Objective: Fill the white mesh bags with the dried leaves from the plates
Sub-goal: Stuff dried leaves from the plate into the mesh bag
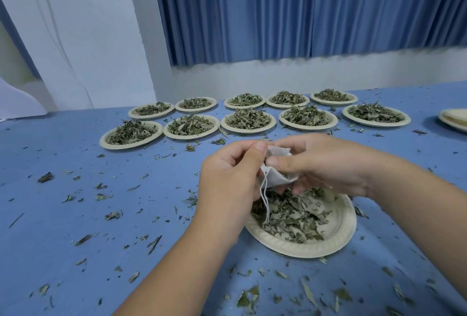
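Broadly, the blue table (63, 214) has free room on the left, and the full plates (308, 128) wait in two rows well back. The left hand (227, 176) and right hand (328, 161) pinch the white mesh bag (275, 176) by its mouth above the near plate (338, 237), probably so spilled leaves (290, 214) fall back in. Its string (264, 197) dangles.
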The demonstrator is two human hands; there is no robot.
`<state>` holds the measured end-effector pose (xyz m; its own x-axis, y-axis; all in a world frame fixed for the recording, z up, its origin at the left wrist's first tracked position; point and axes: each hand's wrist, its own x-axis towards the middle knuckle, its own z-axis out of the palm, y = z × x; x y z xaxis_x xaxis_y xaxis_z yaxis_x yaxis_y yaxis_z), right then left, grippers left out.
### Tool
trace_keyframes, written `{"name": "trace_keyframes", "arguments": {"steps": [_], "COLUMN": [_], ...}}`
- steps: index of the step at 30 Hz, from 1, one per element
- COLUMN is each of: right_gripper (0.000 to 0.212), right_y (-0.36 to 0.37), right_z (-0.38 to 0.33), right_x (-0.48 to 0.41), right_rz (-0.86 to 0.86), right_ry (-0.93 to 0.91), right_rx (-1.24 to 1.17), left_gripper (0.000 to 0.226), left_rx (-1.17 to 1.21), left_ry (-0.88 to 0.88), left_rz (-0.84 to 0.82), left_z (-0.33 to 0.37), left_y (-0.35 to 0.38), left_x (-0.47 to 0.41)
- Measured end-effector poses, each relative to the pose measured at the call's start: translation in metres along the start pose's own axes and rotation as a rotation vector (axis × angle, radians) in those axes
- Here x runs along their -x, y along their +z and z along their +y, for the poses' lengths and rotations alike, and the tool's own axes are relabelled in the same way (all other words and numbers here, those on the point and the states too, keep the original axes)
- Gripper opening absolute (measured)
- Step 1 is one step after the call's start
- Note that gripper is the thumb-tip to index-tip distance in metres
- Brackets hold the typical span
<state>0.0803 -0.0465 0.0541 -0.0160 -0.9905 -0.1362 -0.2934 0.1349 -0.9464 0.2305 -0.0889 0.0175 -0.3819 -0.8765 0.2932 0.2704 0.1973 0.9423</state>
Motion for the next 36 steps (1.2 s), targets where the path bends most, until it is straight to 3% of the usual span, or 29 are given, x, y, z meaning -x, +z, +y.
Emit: {"name": "trace_keyframes", "arguments": {"steps": [3,5,7,9,11,14,18,20,22,25,28,31,36], "right_gripper": [0.033,0.014,0.002,0.012,0.016,0.009,0.046,0.051,0.039,0.004,0.006,0.011,0.017], "right_y": [0.004,0.009,0.016,0.023,0.029,0.023,0.003,-0.002,-0.002,0.003,0.008,0.011,0.018], "right_z": [-0.004,-0.009,-0.012,-0.014,-0.016,-0.014,-0.015,-0.014,-0.009,-0.006,-0.008,-0.014,-0.029], "right_x": [-0.005,-0.011,-0.017,-0.022,-0.023,-0.017,0.009,0.023,0.032,0.039,0.043,0.042,0.029], "right_rz": [-0.016,0.110,0.255,0.350,0.347,0.263,0.126,0.127,0.167,0.298,0.382,0.465,0.481], "right_ry": [-0.007,-0.019,-0.033,-0.045,-0.041,-0.041,0.005,0.029,0.011,-0.061,-0.130,-0.190,-0.128], "right_rx": [-0.017,0.038,0.245,0.568,0.687,0.353,0.029,-0.015,0.032,0.081,0.133,0.303,0.847], "left_gripper": [0.019,0.017,0.018,0.019,0.017,0.019,0.020,0.019,0.019,0.018,0.017,0.017,0.017], "left_rx": [0.007,-0.003,-0.074,-0.141,-0.161,-0.135,-0.117,-0.105,-0.112,-0.115,-0.126,-0.154,-0.277], "left_ry": [0.000,0.012,0.040,0.064,0.072,0.074,0.087,0.085,0.086,0.084,0.080,0.085,0.128], "left_rz": [0.002,0.001,-0.024,-0.042,-0.020,0.035,0.127,0.153,0.165,0.162,0.161,0.147,0.082], "left_z": [0.001,0.001,0.001,0.000,-0.001,-0.002,-0.003,-0.004,-0.006,-0.006,-0.004,-0.003,-0.003], "left_y": [-0.003,-0.005,-0.004,-0.001,0.000,-0.004,-0.006,-0.006,-0.006,-0.006,-0.006,-0.005,0.000], "left_x": [-0.002,-0.003,-0.002,-0.001,-0.001,-0.003,-0.005,-0.006,-0.007,-0.006,-0.005,-0.003,0.002]}}
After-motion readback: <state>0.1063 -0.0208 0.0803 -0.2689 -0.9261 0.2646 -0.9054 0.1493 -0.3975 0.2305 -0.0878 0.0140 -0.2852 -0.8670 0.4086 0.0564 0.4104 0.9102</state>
